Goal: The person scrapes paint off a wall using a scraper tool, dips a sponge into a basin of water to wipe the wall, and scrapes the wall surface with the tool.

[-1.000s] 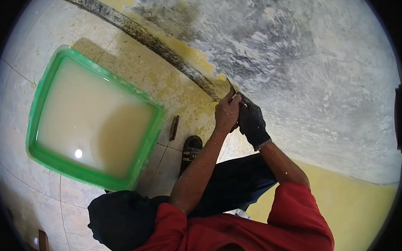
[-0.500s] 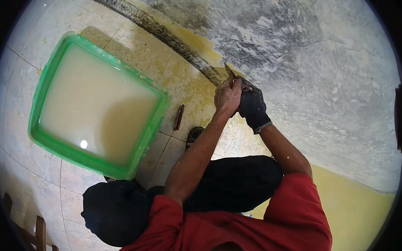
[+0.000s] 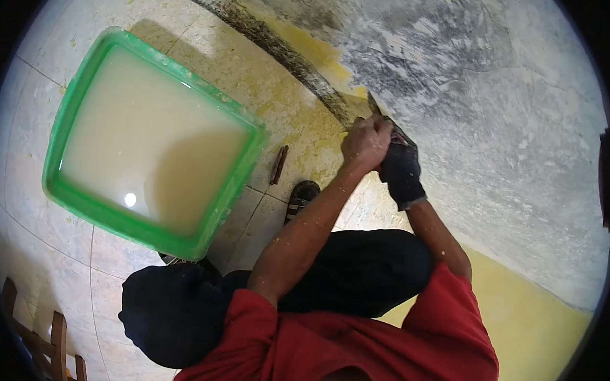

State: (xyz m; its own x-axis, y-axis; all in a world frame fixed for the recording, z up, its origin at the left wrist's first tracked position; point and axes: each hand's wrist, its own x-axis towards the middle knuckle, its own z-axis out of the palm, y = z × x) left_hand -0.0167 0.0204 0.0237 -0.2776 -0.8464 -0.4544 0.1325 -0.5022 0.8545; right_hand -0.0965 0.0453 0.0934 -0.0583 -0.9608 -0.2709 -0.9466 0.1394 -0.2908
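Observation:
Both of my hands are at the lower part of the wall point(image 3: 463, 111), close to where it meets the floor. My right hand point(image 3: 402, 170), in a dark glove, is closed round a scraper point(image 3: 374, 106). Its narrow dark blade points up and away and rests at the edge of the yellow paint patch point(image 3: 313, 46). Bare and dusted with pale specks, my left hand point(image 3: 367, 144) is closed over the same tool, just behind the blade and against the glove. The scraper's handle is mostly hidden by my fingers.
To the left stands a green tub point(image 3: 54, 155) of cloudy liquid. A small brown stick-like piece point(image 3: 279, 164) lies between it and my shoe point(image 3: 302, 197). Paint flakes litter the tiled floor point(image 3: 64, 232). Wooden furniture point(image 3: 58, 347) shows at lower left.
Both hands, still together on the scraper, have shifted slightly right and down in view. The view itself has moved a little too, with the wall and tub displaced.

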